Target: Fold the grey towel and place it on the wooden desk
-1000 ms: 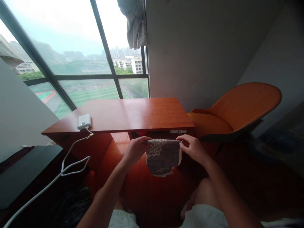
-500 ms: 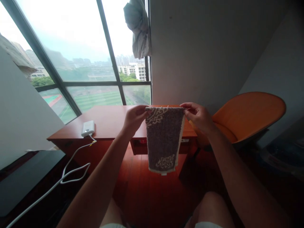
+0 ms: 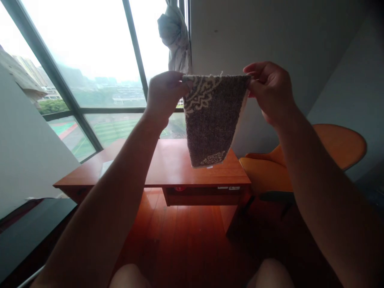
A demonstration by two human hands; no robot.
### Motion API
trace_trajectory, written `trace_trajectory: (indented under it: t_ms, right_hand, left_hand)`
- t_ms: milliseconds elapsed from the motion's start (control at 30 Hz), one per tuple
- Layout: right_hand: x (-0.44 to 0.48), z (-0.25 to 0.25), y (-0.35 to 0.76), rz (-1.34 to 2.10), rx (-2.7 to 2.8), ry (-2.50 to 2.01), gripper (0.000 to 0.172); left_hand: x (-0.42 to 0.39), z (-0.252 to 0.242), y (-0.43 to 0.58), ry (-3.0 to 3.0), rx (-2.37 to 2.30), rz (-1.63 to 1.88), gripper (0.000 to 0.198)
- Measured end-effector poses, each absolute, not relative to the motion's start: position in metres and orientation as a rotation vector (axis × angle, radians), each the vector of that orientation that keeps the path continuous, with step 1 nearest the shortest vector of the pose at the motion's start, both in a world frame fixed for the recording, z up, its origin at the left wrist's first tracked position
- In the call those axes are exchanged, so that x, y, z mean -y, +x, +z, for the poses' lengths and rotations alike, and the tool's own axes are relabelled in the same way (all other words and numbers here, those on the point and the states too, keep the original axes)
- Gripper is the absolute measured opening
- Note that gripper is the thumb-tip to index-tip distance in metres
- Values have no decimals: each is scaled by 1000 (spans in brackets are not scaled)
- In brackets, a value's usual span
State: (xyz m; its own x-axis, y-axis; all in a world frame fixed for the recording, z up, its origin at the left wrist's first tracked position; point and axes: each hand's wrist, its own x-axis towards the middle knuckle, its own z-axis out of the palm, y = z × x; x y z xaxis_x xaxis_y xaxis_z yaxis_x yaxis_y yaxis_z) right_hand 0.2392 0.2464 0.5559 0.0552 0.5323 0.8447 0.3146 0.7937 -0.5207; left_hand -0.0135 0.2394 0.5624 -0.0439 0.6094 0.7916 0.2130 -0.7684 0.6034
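A grey-brown towel (image 3: pixel 214 116) with cream scroll patterns hangs between my two hands, in the upper middle of the head view. My left hand (image 3: pixel 166 92) pinches its top left corner. At the top right corner, my right hand (image 3: pixel 270 88) grips it between thumb and fingers. The top edge is stretched nearly level and looks like a fold, with a paler layer showing along the right side. Its lower end hangs free above the desk, with a small white tag at the bottom edge.
Below the towel stands a reddish wooden desk (image 3: pixel 168 168) with an open shelf under its top. An orange chair (image 3: pixel 264 168) is at its right. A white box-shaped device (image 3: pixel 105 169) on the desk is mostly behind my left arm. Windows fill the left; a knotted curtain (image 3: pixel 174 36) hangs there.
Both hands have lifted the towel upward and nearer to me, so its lower end now hangs above the desk top. My left arm now covers most of the white device and its cable.
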Motion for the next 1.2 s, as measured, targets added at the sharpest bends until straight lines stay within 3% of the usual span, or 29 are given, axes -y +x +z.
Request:
trace_trajectory:
  t_ms: [133, 400, 633, 767, 967, 1067, 1200]
  right_hand:
    - [-278, 557, 240, 122, 1576, -748, 18]
    - [-351, 512, 237, 156, 1523, -796, 18]
    - [-320, 498, 230, 239, 1494, -749, 22]
    - [-257, 444, 238, 449, 1571, -887, 21]
    - [-168, 325, 254, 948, 1866, -1200, 11]
    - [-147, 297, 255, 1066, 1854, -1248, 12]
    - [-147, 294, 255, 1130, 1762, -1203, 12]
  left_hand:
    - [-268, 564, -17, 1903, -917, 1796, 8]
    - [-321, 525, -20, 1847, -969, 1675, 12]
    - [-308, 510, -21, 1870, -959, 1881, 4]
    - [-254, 441, -36, 1869, -1173, 1726, 17]
    - [-155, 300, -52, 1868, -1251, 1106, 13]
    - [-130, 274, -51, 1858, -1246, 997, 12]
    - [-132, 279, -50, 1805, -1246, 1054, 12]
